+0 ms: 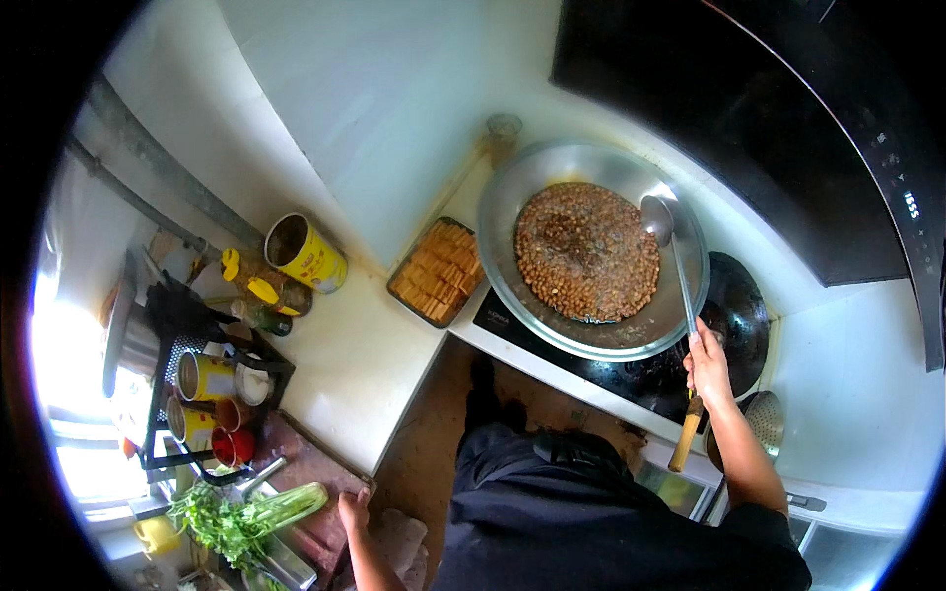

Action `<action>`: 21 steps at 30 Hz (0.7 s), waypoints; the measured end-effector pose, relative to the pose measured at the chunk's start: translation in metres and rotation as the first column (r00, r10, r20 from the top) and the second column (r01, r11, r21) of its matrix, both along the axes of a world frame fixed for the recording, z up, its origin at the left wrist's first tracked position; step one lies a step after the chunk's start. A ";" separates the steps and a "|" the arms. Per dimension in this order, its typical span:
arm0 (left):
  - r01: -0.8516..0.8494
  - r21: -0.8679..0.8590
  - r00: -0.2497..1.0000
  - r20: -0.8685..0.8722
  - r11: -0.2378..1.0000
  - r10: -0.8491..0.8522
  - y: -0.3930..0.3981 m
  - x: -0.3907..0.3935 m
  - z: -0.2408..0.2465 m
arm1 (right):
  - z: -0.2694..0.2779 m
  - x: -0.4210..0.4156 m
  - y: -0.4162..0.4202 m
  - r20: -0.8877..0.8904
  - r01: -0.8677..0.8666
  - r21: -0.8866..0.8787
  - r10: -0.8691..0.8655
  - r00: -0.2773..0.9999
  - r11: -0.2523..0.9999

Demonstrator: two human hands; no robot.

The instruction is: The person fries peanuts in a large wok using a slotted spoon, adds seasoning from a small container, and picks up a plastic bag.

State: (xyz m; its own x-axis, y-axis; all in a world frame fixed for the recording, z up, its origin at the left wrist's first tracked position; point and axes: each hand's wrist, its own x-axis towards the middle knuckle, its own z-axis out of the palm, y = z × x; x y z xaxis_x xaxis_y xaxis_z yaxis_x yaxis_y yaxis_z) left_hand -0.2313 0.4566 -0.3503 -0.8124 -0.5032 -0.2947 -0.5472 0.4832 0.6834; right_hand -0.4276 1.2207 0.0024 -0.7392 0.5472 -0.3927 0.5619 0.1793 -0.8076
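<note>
My right hand (711, 369) is closed around the metal shaft of a long ladle (684, 281), above its wooden grip end. The ladle's bowl rests against the inner right side of a wide metal basin (510, 258). Brown beans or peanuts (587, 258) in dark liquid fill the basin's bottom, with steam or foam over them. Low at the left, my left hand (355, 510) is at the edge of a reddish-brown cutting board (321, 473); whether it grips the board is unclear. Celery (244, 513) lies on that board, beside a cleaver (262, 479) partly hidden by the leaves.
A tray of sliced brown food (437, 272) stands left of the basin. Under the basin is a black cooktop (510, 318); a dark wok (739, 325) sits behind my right hand. Yellow cans (314, 255), bottles and a black seasoning rack (284, 366) line the left counter. A range hood (739, 133) overhangs.
</note>
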 end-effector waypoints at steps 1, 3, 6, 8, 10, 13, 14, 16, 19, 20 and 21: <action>-0.003 -0.002 1.000 0.009 1.000 0.003 -0.001 0.002 0.002 | -0.001 -0.001 -0.003 0.009 0.011 -0.082 -0.011 1.000 0.997; 0.011 0.005 0.999 0.033 1.000 -0.011 -0.005 0.002 0.002 | -0.006 -0.005 -0.014 0.040 0.033 -0.276 -0.023 0.999 0.961; 0.032 -0.061 0.994 0.109 0.998 -0.025 -0.001 -0.001 0.001 | -0.010 -0.016 -0.033 0.056 0.046 -0.587 -0.017 0.998 0.809; -0.005 -0.019 0.994 0.106 1.000 0.007 -0.002 -0.004 -0.002 | -0.015 -0.024 -0.045 0.061 0.066 -0.716 -0.032 0.998 0.695; -0.039 0.064 0.998 0.054 0.997 0.036 -0.017 0.000 -0.006 | -0.010 -0.032 -0.059 0.077 0.093 -0.829 -0.052 0.996 0.552; 0.031 0.031 0.999 0.042 0.999 -0.032 -0.013 -0.004 -0.007 | -0.014 -0.027 -0.067 0.022 0.032 -0.895 -0.028 0.999 0.444; 0.041 0.025 0.997 0.057 0.999 -0.043 -0.012 -0.007 -0.007 | -0.018 -0.021 -0.068 0.013 0.026 -0.890 -0.032 0.999 0.456; -0.026 0.046 0.992 0.125 0.999 0.020 -0.022 -0.003 -0.007 | -0.011 -0.008 -0.073 -0.052 -0.075 -0.855 0.060 0.997 0.514; -0.090 0.021 0.974 0.210 0.996 0.084 -0.014 -0.003 -0.005 | 0.005 0.006 -0.077 -0.112 -0.189 -0.739 0.158 0.981 0.647; -0.112 0.057 0.976 0.195 0.992 0.099 -0.012 -0.007 -0.005 | 0.005 0.013 -0.076 -0.125 -0.214 -0.708 0.178 0.976 0.673; -0.135 0.069 0.976 0.181 0.988 0.121 -0.026 -0.002 -0.001 | 0.004 0.019 -0.075 -0.140 -0.238 -0.694 0.197 0.970 0.679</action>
